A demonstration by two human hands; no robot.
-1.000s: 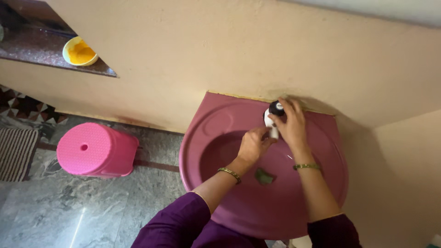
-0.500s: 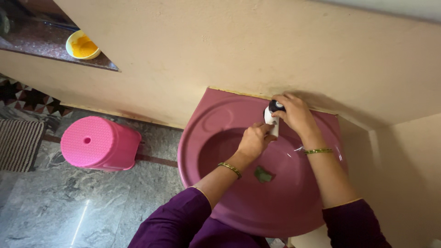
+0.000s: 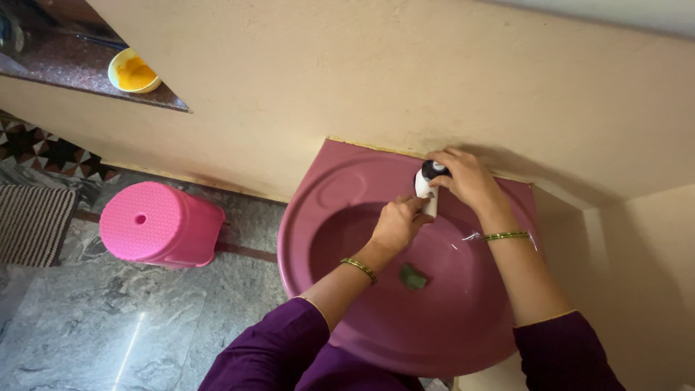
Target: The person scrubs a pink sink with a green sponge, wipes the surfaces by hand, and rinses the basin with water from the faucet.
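Head view: both hands crowd tap (image 3: 427, 177) against wall (image 3: 405, 80).

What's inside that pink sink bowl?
In the basin lies a small green thing, near where the drain would be; what it is cannot be told. The left hand is held under the white tap, which the right hand grips. Any drain is hidden.
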